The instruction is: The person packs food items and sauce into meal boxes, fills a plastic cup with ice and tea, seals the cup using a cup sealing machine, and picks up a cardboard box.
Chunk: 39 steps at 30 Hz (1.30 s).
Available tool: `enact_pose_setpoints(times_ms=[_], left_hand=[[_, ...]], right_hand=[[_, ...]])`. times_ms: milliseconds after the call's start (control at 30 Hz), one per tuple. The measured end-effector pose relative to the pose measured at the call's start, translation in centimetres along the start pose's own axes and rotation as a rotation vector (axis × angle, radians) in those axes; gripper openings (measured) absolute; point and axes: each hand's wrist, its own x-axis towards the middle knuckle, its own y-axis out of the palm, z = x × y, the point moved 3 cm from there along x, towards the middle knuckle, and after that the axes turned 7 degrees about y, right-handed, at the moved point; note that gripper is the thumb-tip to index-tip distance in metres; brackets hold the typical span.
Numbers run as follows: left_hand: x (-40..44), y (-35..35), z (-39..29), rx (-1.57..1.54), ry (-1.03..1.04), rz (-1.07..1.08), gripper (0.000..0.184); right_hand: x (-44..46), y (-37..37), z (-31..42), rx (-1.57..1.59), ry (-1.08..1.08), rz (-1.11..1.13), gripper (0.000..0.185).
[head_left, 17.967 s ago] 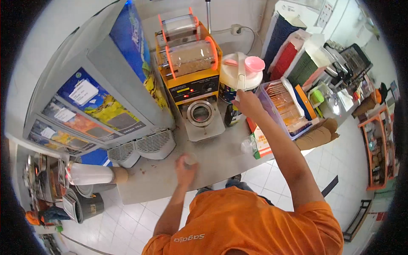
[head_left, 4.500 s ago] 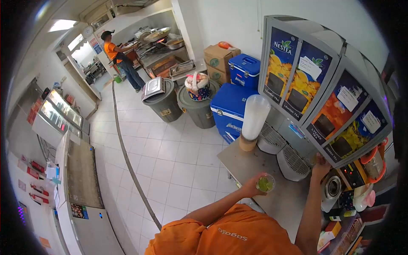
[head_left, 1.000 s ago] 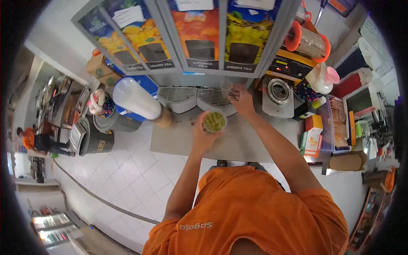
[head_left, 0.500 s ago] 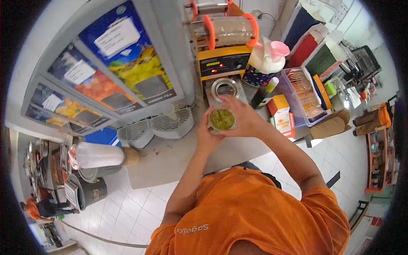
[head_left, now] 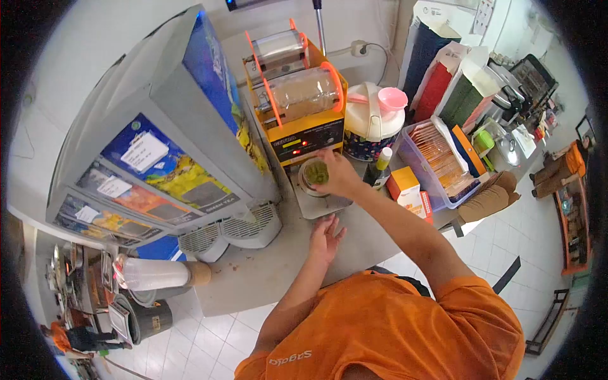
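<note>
That clear, round-mouthed cup (head_left: 316, 172) shows green contents inside. It's upright, toward the rear edge of the metal tray (head_left: 322, 206).

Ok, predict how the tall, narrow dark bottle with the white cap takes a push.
The dark bottle is tall and narrow, so a high push could tip it. Its round body looks stiff and might roll once toppled.

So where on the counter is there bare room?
Widest: the counter between the cup stack and left hand, in front of the drip trays. A smaller patch lies between that hand and the right forearm. Crowded: sealing machine through jug to plastic bin.
</note>
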Motion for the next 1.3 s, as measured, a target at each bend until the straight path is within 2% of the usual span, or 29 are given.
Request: enact_pose_setpoints(times_ms=[33,67,100,167,200,267,333,367,400,467,567,633,700,767,833,900,967,1100,1200,1300], left_hand=[[0.6,-0.4,0.2,-0.042,-0.017,0.034,0.055],[1.0,-0.3,0.0,-0.075,-0.013,0.136,0.039],[1.2,0.0,-0.1,-0.104,-0.031,0.247,0.025],[0.9,0.8,-0.2,-0.108,-0.062,0.355,0.026],[0.7,1.7,-0.4,-0.093,-0.072,0.371,0.027],[0.0,3.0,-1.0,-0.051,-0.069,0.322,0.030],[0.2,1.8,-1.9,-0.009,0.012,0.211,0.033],[0.5,1.3,-2.2,-0.016,0.005,0.227,0.034],[1.0,1.0,-2.5,-0.028,0.010,0.235,0.034],[2.7,0.0,-3.3,-0.059,0.026,0.295,0.037],[6.7,0.4,-4.3,-0.103,0.031,0.364,0.043],[7.3,2.6,-5.0,-0.128,0.030,0.328,0.048],[6.2,5.9,-5.4,-0.138,0.064,0.228,0.059],[8.6,6.9,-5.9,-0.164,0.112,0.114,0.064],[10.0,7.6,-6.6,-0.134,0.125,0.118,0.066],[10.9,8.6,-7.6,-0.143,0.126,0.096,0.067],[11.3,9.8,-8.5,-0.203,0.111,0.043,0.069],[13.4,8.3,-8.7,-0.200,0.041,0.098,0.072],[12.3,7.6,-8.6,0.199,0.140,0.038,0.059],[15.2,3.9,-10.6,0.636,0.346,-0.041,0.046]], right_hand=[[-0.1,0.5,-0.2,-0.066,0.062,0.043,0.093],[-0.3,0.8,-0.6,-0.136,0.135,0.080,0.092],[-0.6,1.1,-0.5,-0.035,0.135,0.063,0.088],[-1.0,0.5,-0.4,0.144,0.186,0.058,0.076],[-1.3,-0.6,0.7,0.126,0.106,0.012,0.074],[-1.7,3.4,-2.4,-0.055,0.175,0.002,0.080],[-2.7,4.7,-2.8,-0.176,0.085,-0.120,0.073],[-2.7,4.9,-2.3,-0.216,0.024,-0.232,0.068],[-2.9,5.5,-2.5,-0.208,0.032,-0.201,0.065],[-3.4,1.8,1.1,-0.199,0.032,-0.130,0.060],[-0.7,-3.7,7.1,-0.130,-0.463,-0.316,0.056],[2.7,-11.3,12.9,-0.099,-0.448,-0.206,0.053],[7.3,-16.0,15.4,-0.238,-0.542,-0.630,0.052],[12.5,-18.5,15.6,-0.380,-0.393,-0.037,0.065],[16.3,-22.0,18.4,-0.424,-0.002,0.587,0.075],[19.0,-22.0,18.6,-0.429,0.203,0.874,0.077],[22.7,-19.0,16.2,-0.438,0.200,0.846,0.072],[25.1,-15.2,13.6,-0.458,0.171,0.866,0.068],[23.9,-14.9,12.8,-0.470,0.144,0.843,0.067],[21.6,-14.9,12.8,-0.464,0.063,0.757,0.066]])
